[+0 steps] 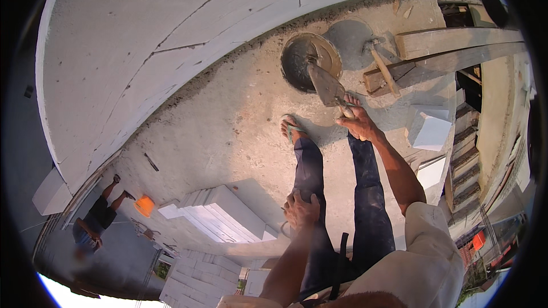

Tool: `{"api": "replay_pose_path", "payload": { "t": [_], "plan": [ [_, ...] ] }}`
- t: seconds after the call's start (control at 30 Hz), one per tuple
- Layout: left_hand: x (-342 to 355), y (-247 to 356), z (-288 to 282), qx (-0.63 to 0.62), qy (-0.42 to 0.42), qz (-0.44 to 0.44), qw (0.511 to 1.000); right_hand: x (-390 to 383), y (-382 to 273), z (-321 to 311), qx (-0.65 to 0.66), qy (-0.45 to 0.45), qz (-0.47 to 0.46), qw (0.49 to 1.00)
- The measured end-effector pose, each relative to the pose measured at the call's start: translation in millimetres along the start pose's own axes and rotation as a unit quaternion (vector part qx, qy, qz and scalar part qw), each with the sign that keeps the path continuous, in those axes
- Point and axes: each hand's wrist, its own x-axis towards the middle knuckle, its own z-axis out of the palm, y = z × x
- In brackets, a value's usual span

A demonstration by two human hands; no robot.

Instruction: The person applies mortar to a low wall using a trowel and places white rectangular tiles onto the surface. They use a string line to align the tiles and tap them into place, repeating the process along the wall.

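My right hand (358,122) reaches forward and grips the handle of a trowel (326,84). The trowel's blade lies over the rim of a round mortar pan (301,60) that stands on the concrete floor. My left hand (301,210) rests palm down on my left thigh and holds nothing. Both my legs in dark trousers stretch toward the pan, and my left foot (290,128) wears a sandal.
A white block wall (171,34) curves along the left and top. A stack of white blocks (220,217) lies by my left leg, and another block (429,130) sits at right. Wooden planks (451,51) and a hammer-like tool (381,63) lie beyond the pan. Another person (97,219) stands lower left.
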Motion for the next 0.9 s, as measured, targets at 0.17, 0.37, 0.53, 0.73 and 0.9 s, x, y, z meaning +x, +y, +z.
{"api": "replay_pose_path", "payload": {
  "t": [0.17, 0.37, 0.53, 0.73, 0.9],
  "plan": [
    [0.6, 23.5, -26.9, 0.024, -0.069, -0.004, 0.997, -78.9, -94.2, -33.9, 0.065, 0.121, -0.126, 0.982],
    [-18.0, 39.2, -52.9, 0.034, -0.065, 0.014, 0.997, -147.2, -244.2, -144.3, -0.113, 0.35, -0.294, 0.882],
    [-10.8, 38.1, -46.5, 0.023, -0.043, 0.007, 0.999, -132.6, -304.6, -229.6, -0.379, 0.446, -0.227, 0.779],
    [-4.6, 34.2, -36.9, 0.017, -0.028, 0.01, 0.999, -97.5, -320.6, -283.8, -0.576, 0.437, -0.173, 0.669],
    [-6.5, 25.3, -27.5, 0.008, -0.016, 0.018, 1.0, -83.1, -306.2, -351.2, -0.642, 0.435, -0.033, 0.63]
  ]
}}
